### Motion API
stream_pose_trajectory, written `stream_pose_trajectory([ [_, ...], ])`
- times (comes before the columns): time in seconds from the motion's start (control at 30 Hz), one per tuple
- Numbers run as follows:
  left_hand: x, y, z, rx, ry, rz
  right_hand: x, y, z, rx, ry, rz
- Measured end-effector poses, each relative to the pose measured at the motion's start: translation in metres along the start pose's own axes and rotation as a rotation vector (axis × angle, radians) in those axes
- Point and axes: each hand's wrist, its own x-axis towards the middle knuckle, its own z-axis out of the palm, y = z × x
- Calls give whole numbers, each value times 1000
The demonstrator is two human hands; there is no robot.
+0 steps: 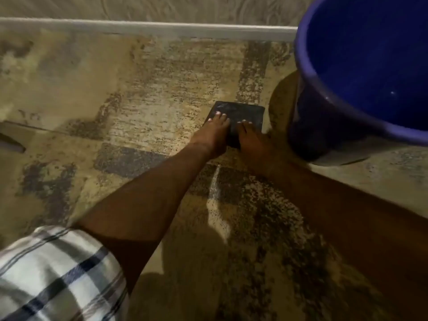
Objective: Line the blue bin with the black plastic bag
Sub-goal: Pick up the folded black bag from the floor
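A black plastic bag (240, 112), folded into a flat square, lies on the patterned carpet just left of the blue bin (308, 72). The bin stands upright at the top right with nothing inside it. My left hand (212, 135) rests on the bag's left part, fingers stretched flat on top. On the bag's right part my right hand (251, 141) presses with spread fingers. Whether either hand grips the bag's near edge cannot be seen.
A beige and grey patterned carpet (143, 100) covers the floor. A white skirting board (148, 27) runs along the wall at the top. A dark object (10, 142) pokes in at the left edge. My checked sleeve (55, 276) fills the bottom left.
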Motion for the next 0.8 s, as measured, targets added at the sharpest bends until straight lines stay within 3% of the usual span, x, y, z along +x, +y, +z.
stream_pose_trajectory([
  [0.07, 12, -5, 21, -8, 38, 4, 9, 6, 10, 16, -49, 57],
  [0.17, 9, -6, 48, -34, 94, -36, 14, 11, 23, -43, 5, 53],
  [0.27, -4, -1, 60, -33, 329, -69, 7, 7, 26, -115, 72, 16],
  [0.4, -19, -4, 47, -78, 381, -54, -1, -2, 20, -15, 146, -32],
  [0.57, -30, -29, 5, -52, 471, -110, -9, -19, -17, 256, 332, 38],
  [0.7, -50, -49, -42, -325, 609, -275, -7, -41, -70, 633, 305, 276],
  [0.8, -63, -64, -90, -660, 577, -422, -9, -53, -111, 770, 276, 242],
])
